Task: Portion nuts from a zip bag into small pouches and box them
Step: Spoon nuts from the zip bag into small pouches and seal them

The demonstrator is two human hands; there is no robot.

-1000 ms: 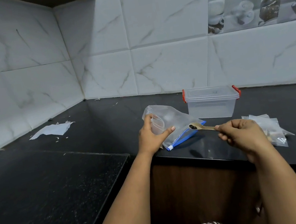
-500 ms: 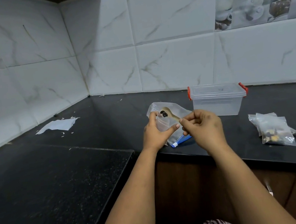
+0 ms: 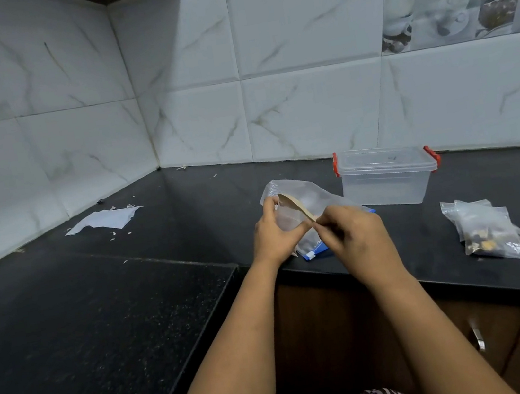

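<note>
My left hand (image 3: 273, 235) holds a small clear pouch (image 3: 289, 221) upright, thumb and fingers on its sides. My right hand (image 3: 352, 237) grips the handle of a wooden spoon (image 3: 295, 206), whose bowl is tipped over the pouch's mouth. Behind both hands lies the large clear zip bag (image 3: 314, 197) with a blue zip strip (image 3: 317, 250) on the black counter. A clear plastic box (image 3: 386, 183) with red clips and its lid on stands behind it to the right. Filled small pouches (image 3: 484, 229) lie in a pile at the right.
A torn white paper scrap (image 3: 105, 219) with crumbs lies at the back left. The black counter (image 3: 102, 321) forms an L, with a step edge at the front centre. Tiled walls close off the back and left.
My right hand brought the spoon from the right, out of the zip bag's mouth, up to the pouch and tipped it. The dark nuts seen in the spoon earlier no longer show.
</note>
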